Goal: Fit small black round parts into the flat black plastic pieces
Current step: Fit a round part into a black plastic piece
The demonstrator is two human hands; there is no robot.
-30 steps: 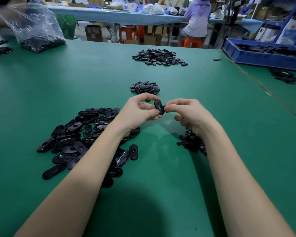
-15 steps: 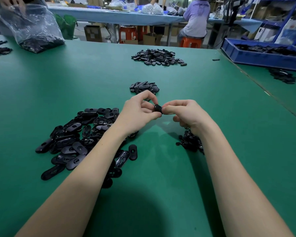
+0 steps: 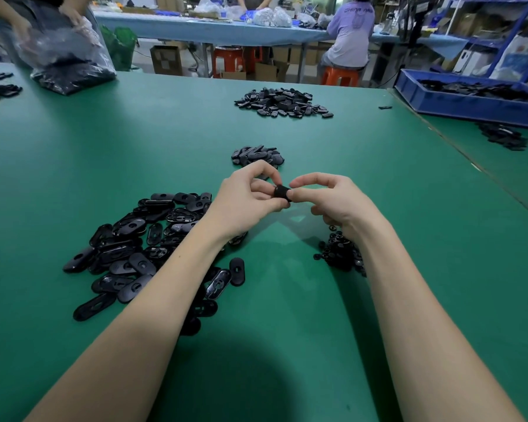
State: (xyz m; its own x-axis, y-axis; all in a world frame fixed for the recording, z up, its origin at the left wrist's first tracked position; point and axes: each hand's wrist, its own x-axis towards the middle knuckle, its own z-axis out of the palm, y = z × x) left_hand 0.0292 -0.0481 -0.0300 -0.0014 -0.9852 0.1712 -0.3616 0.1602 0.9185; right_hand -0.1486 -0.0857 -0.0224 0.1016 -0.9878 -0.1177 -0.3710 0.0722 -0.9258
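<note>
Flat black plastic oval piece (image 3: 282,193) is sitting pinched between your left hand (image 3: 250,199) and right hand (image 3: 333,199), raised over the green desk (image 3: 378,208). You are pressing a round part in (hidden by fingertips). Small finished heap (image 3: 257,155) is lying beyond; many unfitted ovals (image 3: 141,239) and small black round parts (image 3: 342,254) are waiting. No writing is showing on them.

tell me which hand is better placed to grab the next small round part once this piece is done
Right. The right hand sits directly above the pile of small black round parts, while the left hand is over the flat black plastic pieces.
</note>
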